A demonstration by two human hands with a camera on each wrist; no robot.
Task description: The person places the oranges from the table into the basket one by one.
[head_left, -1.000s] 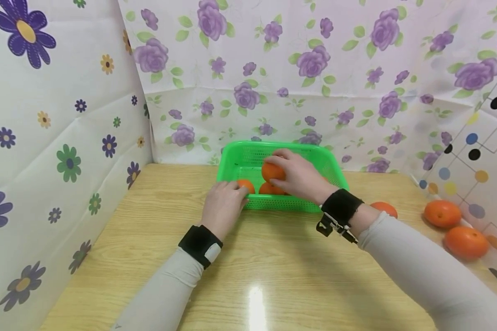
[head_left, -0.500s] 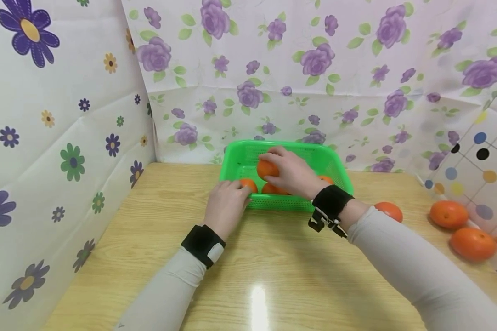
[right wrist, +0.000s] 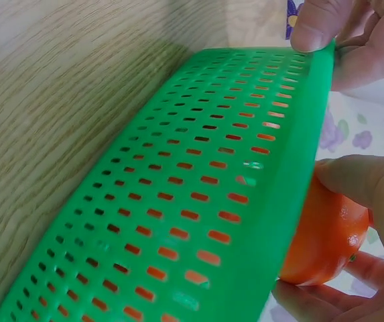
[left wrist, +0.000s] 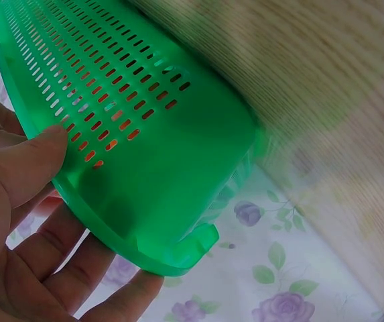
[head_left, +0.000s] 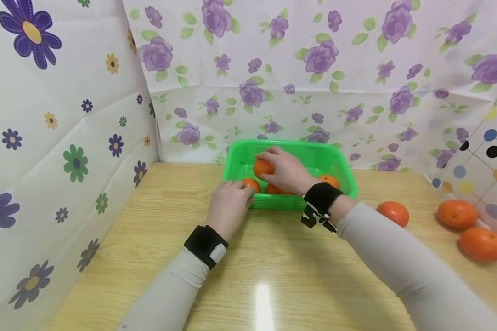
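Right grip (head_left: 289,172) pinches 1 orange-red fruit (head_left: 262,168), left grip (head_left: 228,205) the green basket's rim (head_left: 275,196).

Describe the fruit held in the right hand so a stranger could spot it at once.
Start with the green basket near the back of the wooden table. Over the basket's inside, find the right hand, which grips one round orange fruit. It alone is held in a hand; the other fruits rest in the basket or on the table.
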